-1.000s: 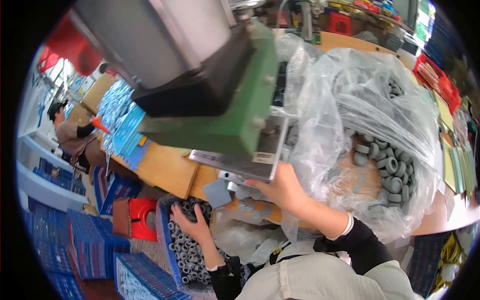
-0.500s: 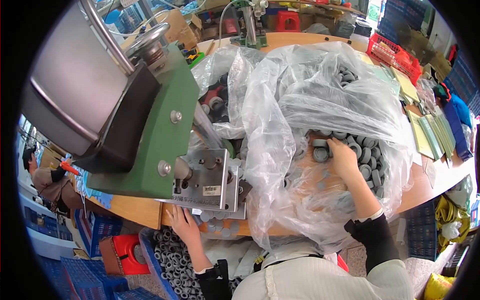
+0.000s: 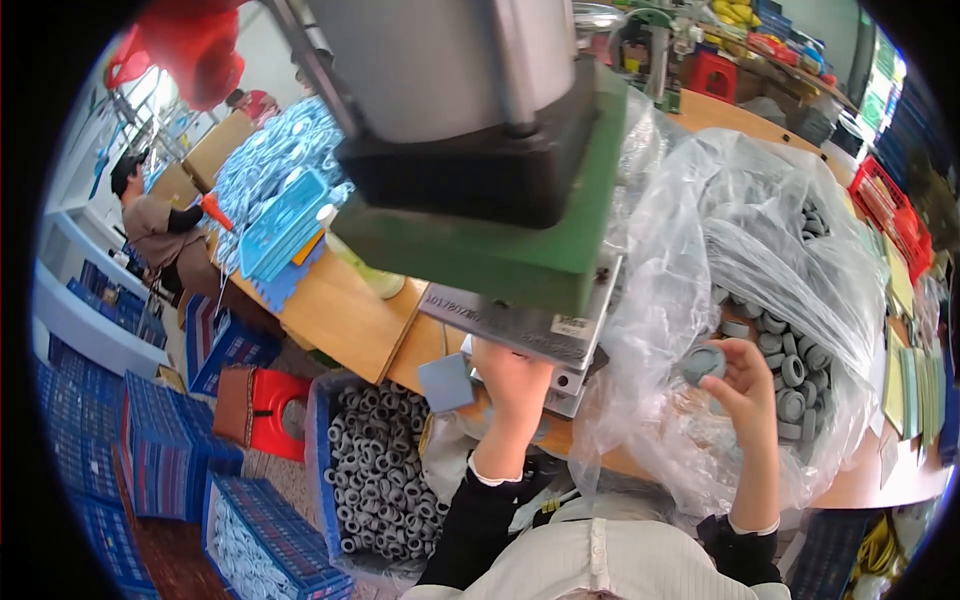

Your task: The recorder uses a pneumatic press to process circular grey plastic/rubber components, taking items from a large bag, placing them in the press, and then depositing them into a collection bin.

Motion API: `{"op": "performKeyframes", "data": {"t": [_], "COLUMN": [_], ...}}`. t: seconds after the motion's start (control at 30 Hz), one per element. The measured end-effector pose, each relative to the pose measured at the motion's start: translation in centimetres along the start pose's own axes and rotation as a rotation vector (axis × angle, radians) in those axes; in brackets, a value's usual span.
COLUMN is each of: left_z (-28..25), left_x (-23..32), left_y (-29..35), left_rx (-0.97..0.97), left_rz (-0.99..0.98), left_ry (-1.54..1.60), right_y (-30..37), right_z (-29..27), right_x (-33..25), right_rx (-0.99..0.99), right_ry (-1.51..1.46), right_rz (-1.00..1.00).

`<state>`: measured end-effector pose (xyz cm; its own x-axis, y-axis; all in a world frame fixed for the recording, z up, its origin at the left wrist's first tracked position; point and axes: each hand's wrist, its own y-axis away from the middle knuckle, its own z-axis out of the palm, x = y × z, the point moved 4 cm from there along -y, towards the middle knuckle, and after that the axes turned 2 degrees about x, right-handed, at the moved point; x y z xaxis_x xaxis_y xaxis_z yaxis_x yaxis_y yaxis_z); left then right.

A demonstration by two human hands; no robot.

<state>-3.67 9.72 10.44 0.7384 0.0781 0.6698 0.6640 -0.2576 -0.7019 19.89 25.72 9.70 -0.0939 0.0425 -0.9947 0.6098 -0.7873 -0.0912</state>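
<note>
My right hand [image 3: 750, 388] pinches a round grey plastic cap [image 3: 702, 366] between thumb and fingers, over the wooden table beside a clear plastic bag [image 3: 665, 290]. More grey caps [image 3: 792, 372] lie heaped in the bag's opening. My left hand [image 3: 512, 385] reaches under the metal plate [image 3: 500, 325] of a green bench press [image 3: 470, 250]; its fingertips are hidden there, so what they touch does not show. Beside that hand is a flat blue-grey square [image 3: 446, 383].
Below the table edge at left, a blue bin [image 3: 318, 450] holds many grey rings. A red stool [image 3: 275, 412] and stacked blue crates [image 3: 165, 450] stand farther left. Another person [image 3: 165, 235] sits at far left. Paper pads [image 3: 905, 370] and a red basket [image 3: 890, 215] lie at right.
My view has swung left. The right hand has come away from the heap with a grey cap. My left hand has moved from the table edge to under the press plate.
</note>
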Motion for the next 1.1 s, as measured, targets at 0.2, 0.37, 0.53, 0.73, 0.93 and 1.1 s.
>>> {"op": "performKeyframes", "data": {"t": [0.2, 0.37, 0.53, 0.73, 0.93, 1.1], "left_z": [-3.7, -18.2, -27.0, -19.6, -7.7, -9.0], "left_x": [-2.0, -12.4, -14.7, -15.3, -14.2, -16.1], "left_y": [3.3, 10.9, 16.8, 12.4, 6.2, 5.8], "left_rx": [0.208, 0.395, 0.350, 0.172, -0.328, -0.366], "left_rz": [-0.184, -0.481, -0.638, -0.404, -0.104, -0.256], "left_ry": [-0.010, -0.608, -0.998, -0.696, -0.613, -0.620], "right_y": [-1.1, -1.0, -1.2, -2.7, -2.2, -0.5], "right_z": [11.7, 15.5, 15.2, 17.5, 16.0, 5.0], "right_x": [0.0, -1.0, -2.1, -2.8, -1.6, 0.5], "right_rx": [-0.354, -0.226, -0.165, -0.233, -0.266, 0.172], "right_ry": [-0.022, 0.335, 0.386, 0.383, 0.346, 0.709], "right_rz": [-0.157, -0.172, -0.332, -0.332, -0.262, -0.318]}}
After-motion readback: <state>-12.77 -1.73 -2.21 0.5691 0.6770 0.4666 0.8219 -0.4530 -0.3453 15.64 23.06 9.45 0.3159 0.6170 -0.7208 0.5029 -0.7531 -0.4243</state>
